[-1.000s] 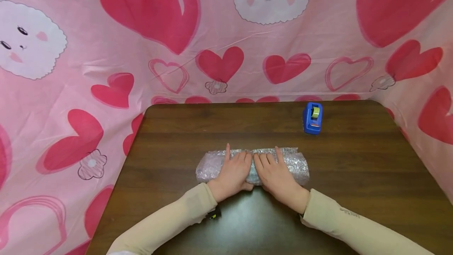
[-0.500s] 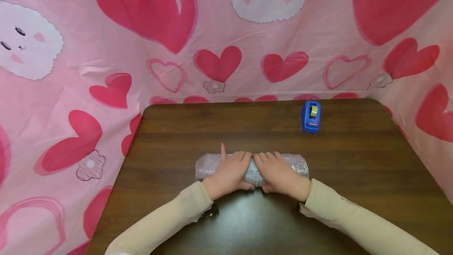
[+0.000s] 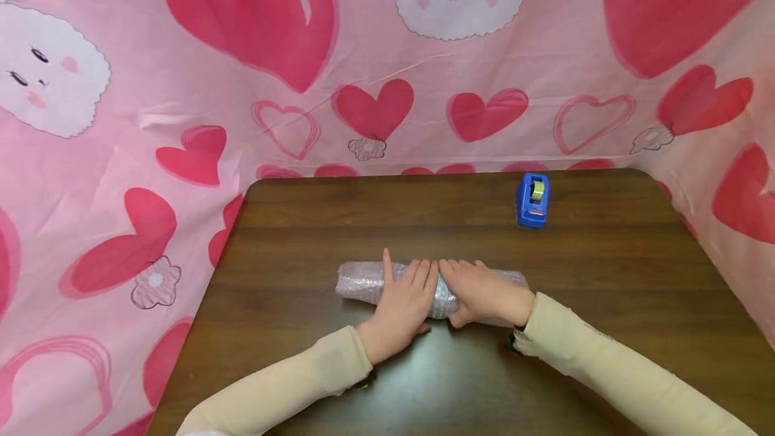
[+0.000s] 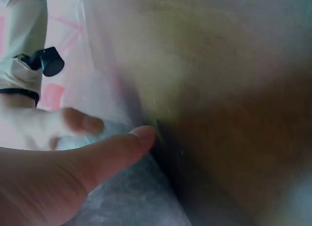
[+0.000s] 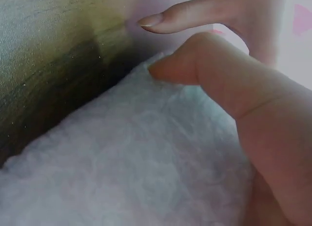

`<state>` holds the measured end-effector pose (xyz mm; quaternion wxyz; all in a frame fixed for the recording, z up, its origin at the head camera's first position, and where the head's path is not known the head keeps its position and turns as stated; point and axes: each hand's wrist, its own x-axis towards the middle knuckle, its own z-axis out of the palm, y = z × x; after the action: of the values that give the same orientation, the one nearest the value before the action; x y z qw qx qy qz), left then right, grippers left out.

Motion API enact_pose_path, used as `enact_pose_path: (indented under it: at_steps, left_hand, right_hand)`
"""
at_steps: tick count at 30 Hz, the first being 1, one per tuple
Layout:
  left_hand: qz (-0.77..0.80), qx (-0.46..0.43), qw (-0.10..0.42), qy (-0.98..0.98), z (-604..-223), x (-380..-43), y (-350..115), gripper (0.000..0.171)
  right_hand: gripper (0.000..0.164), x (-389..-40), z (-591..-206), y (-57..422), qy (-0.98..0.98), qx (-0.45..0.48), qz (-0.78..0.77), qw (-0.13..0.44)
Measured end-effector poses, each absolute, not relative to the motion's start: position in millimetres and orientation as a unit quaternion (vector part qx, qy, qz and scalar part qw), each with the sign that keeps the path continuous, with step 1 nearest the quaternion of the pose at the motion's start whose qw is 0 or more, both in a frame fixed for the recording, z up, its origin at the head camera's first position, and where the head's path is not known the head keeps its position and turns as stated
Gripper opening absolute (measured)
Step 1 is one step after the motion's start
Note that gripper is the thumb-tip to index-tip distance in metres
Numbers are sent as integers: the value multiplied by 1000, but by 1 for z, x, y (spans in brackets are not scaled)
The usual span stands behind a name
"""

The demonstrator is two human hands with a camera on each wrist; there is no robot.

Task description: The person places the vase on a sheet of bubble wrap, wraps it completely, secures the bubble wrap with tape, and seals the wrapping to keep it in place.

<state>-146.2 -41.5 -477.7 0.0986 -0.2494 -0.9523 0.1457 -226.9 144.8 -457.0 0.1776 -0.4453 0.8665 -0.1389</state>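
A roll of bubble wrap (image 3: pixel 357 281) lies crosswise on the table, thicker and faintly blue-green at its middle; whatever it contains is hidden. My left hand (image 3: pixel 401 305) rests over the roll left of centre, fingers stretched forward and one finger raised. In the left wrist view, its thumb (image 4: pixel 107 160) lies straight beside the wrap (image 4: pixel 136 199). My right hand (image 3: pixel 484 293) holds the roll right of centre, fingers over the top and thumb at the front side. The right wrist view has that bent thumb (image 5: pixel 214 72) pressing on the wrap (image 5: pixel 112 158).
A blue tape dispenser (image 3: pixel 533 200) with yellowish tape stands toward the back right of the dark wooden table (image 3: pixel 290 221). A pink cloth (image 3: pixel 424 66) with hearts hangs behind the table and along its sides.
The loose wrap edge seen behind the right hand has gone from sight as the roll turned. The left hand has slid slightly toward me; the right hand's fingers have come over the roll.
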Motion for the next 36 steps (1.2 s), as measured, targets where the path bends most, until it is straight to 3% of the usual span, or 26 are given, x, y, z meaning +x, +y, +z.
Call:
enact_pose_path:
  at_steps: [6, 9, 12, 15, 17, 20, 26, 32, 36]
  left_hand:
    - [139, -261, 125, -947, -482, -156, -43, 105]
    - [124, -269, 130, -946, -483, -159, -44, 101]
    - [106, -270, 125, -949, -482, -162, -45, 101]
    - [78, -261, 106, -956, -479, -166, -45, 101]
    - [55, -252, 88, -962, -477, -168, -45, 99]
    - [26, -244, 56, -968, -474, -171, -46, 99]
    - [-15, -242, -21, -970, -465, -175, -47, 97]
    - [-57, -255, -128, -957, -459, -177, -51, 95]
    - [-61, -254, -148, -954, -457, -176, -51, 92]
  right_hand:
    - [66, -242, -454, 143, 845, -444, -164, 248]
    - [63, -242, -453, 142, 852, -437, -150, 248]
    - [80, -233, -450, 141, 877, -422, -116, 198]
    - [97, -215, -445, 141, 900, -422, -64, 90]
    - [100, -201, -443, 140, 905, -424, -31, 9]
    - [108, -181, -447, 139, 906, -420, -4, -60]
    - [126, -166, -468, 138, 908, -407, 26, -93]
    - [122, -166, -475, 137, 900, -422, 6, -109]
    - [112, -167, -473, 137, 896, -430, -4, -111]
